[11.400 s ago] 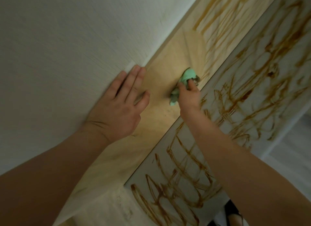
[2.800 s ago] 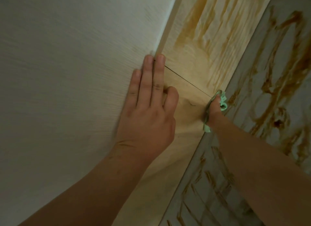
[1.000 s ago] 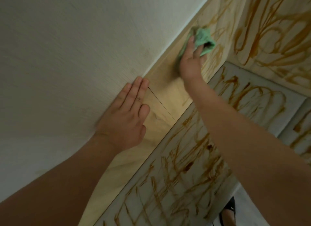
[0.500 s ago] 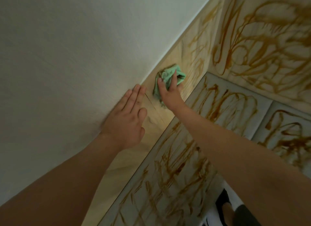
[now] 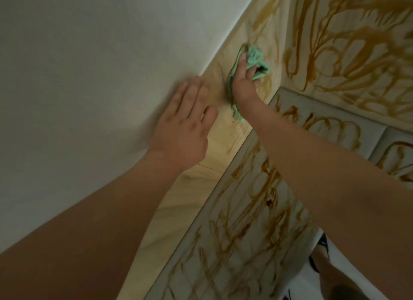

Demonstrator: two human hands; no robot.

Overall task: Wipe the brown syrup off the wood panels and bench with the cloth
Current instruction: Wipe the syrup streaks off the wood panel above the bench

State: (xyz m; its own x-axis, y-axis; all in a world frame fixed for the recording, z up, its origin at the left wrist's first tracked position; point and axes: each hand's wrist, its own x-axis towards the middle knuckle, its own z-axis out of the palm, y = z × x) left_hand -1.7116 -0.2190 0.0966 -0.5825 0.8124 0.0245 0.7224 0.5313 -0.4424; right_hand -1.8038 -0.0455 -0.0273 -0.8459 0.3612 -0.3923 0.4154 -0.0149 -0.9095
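Observation:
My right hand grips a crumpled green cloth and presses it against the light wood panel that runs along the wall. Brown syrup streaks cover that panel beyond the cloth; the stretch nearer me looks mostly clean. My left hand lies flat with straight fingers across the edge where the panel meets the white wall. The grey bench cushion below is scribbled with brown syrup. A second wood panel at the upper right is heavily streaked too.
The white wall fills the left half of the view. A second grey cushion with syrup sits at the right edge. My foot in a dark sandal shows on the pale floor at the lower right.
My right hand has pushed the cloth further along the panel, away from my left hand. My left hand has slid forward along the wall edge, past the seam in the panel.

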